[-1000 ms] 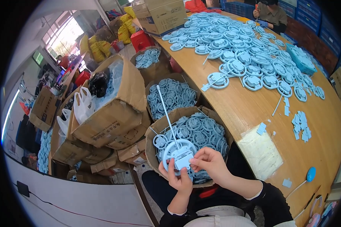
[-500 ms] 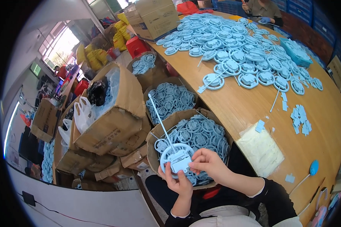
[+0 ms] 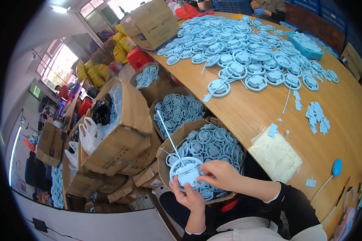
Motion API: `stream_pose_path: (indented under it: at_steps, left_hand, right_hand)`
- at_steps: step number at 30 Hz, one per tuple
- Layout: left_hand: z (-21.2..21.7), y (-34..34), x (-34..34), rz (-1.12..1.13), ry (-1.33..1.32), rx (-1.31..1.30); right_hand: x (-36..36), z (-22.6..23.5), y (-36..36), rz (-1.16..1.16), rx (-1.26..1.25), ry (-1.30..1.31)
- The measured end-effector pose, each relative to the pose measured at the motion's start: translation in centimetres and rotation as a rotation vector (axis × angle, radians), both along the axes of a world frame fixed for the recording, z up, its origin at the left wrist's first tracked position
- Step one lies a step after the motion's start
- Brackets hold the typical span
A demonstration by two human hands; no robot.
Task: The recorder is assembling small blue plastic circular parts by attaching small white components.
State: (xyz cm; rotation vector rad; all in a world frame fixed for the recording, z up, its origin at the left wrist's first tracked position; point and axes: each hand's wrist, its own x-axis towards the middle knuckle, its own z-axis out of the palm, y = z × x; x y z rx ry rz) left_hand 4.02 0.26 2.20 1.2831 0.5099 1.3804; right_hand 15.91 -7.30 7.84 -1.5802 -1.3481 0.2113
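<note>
I hold a round light-blue plastic part point(image 3: 189, 174) over an open carton. It has an outer ring, a flat rectangular block in the middle and a long thin rod slanting up to the left. My left hand point(image 3: 190, 199) grips its lower edge, thumb and fingers on either side. At the part's right edge, my right hand point(image 3: 221, 174) is closed in a pinch against the block. Whether a small piece sits between those right fingertips is hidden. Just below and behind lies a heap of similar parts point(image 3: 213, 146).
A large pile of light-blue parts point(image 3: 245, 52) covers the far table point(image 3: 334, 104). Small flat blue pieces point(image 3: 317, 116) lie nearer, beside a white slab point(image 3: 275, 156). Brown cartons point(image 3: 116, 140) stand at left. A co-worker point(image 3: 269, 9) is across the table.
The whole view has shifted slightly. Both hands still hold the plastic part; the right fingers have curled in more at its right edge, and the part tilts a little differently.
</note>
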Motion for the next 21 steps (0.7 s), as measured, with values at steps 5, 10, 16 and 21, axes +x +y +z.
stream_pose_path:
  at_steps: [5, 10, 16, 21]
  left_hand:
    - [0.1, -0.1, -0.2, -0.056, -0.019, -0.043]
    - [0.3, 0.0, -0.1, -0.105, -0.020, -0.054]
    - [0.2, 0.2, -0.2, -0.159, -0.018, -0.068]
    - [0.0, 0.4, -0.4, -0.167, 0.053, -0.041]
  right_hand:
    - [0.6, 0.0, 0.3, 0.010, 0.162, -0.107]
    - [0.9, -0.1, 0.1, 0.007, 0.121, -0.186]
    - [0.8, -1.1, 0.2, -0.002, 0.138, -0.274]
    - [1.1, -0.6, 0.3, 0.044, -0.170, 0.192]
